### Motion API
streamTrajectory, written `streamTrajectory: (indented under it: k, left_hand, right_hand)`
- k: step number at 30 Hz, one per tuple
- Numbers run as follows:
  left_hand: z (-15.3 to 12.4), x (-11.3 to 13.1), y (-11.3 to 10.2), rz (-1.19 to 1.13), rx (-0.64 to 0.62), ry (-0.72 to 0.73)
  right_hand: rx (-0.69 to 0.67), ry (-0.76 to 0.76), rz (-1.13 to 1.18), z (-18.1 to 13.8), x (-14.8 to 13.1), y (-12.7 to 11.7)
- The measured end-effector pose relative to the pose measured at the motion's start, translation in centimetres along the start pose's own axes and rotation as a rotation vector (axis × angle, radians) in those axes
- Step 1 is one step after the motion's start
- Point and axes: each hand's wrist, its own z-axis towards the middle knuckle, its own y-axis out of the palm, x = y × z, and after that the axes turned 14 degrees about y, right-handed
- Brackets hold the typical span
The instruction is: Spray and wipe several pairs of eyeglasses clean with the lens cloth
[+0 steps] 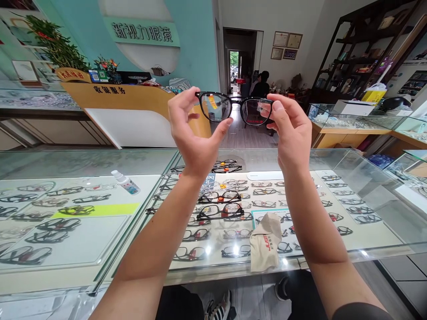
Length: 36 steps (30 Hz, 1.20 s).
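Black-framed eyeglasses [236, 100] are held up at upper center, above a glass display case [373, 235].
The left hand [196, 135], thumb and fingers partly spread, grips them at left; the right hand [293, 131] pinches the opposite end between thumb and fingers. A beige cloth [266, 244] lies at lower center, a spray bottle [126, 182] at center left.

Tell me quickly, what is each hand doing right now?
Left hand: holding one end of the black-framed glasses.
Right hand: holding their other end.

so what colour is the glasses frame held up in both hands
The glasses frame is glossy black, best seen in the head view.
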Motion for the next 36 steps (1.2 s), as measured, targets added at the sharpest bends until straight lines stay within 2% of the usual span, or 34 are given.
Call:
streamTrajectory:
  k: [3, 10, 14, 19, 27, 31, 36]
  left_hand:
    - [-0.1, -0.3, 0.1, -0.003, -0.014, 0.0]
    - [-0.3, -1.1, 0.0, 0.112, -0.014, 0.14]
    - [-0.2, -0.6, 0.0, 0.047, 0.001, 0.068]
    - [-0.1, -0.6, 0.0, -0.033, -0.018, -0.001]
    - [0.2, -0.5, 0.0, 0.037, -0.074, 0.077]
    - [0.4, -0.1, -0.4, 0.032, -0.101, 0.116]
    - [0.8, 0.0, -0.9, -0.014, -0.211, 0.245]
  right_hand:
    - [-0.037, -0.012, -0.004, -0.2, -0.3, -0.1]
    - [-0.035, 0.004, 0.008, -0.2, -0.5, -0.3]
    - [-0.08, -0.043, -0.059, 0.1, 0.1, -0.6]
    - [-0.083, -0.017, -0.021, 0.3, 0.3, -0.8]
    - [-0.064, -0.044, -0.087, 0.6, 0.7, -1.0]
    - [-0.008, -0.104, -0.16, 0.3, -0.3, -1.4]
    - [-0.107, -0.129, -0.203, -0.4, -2.2, -1.4]
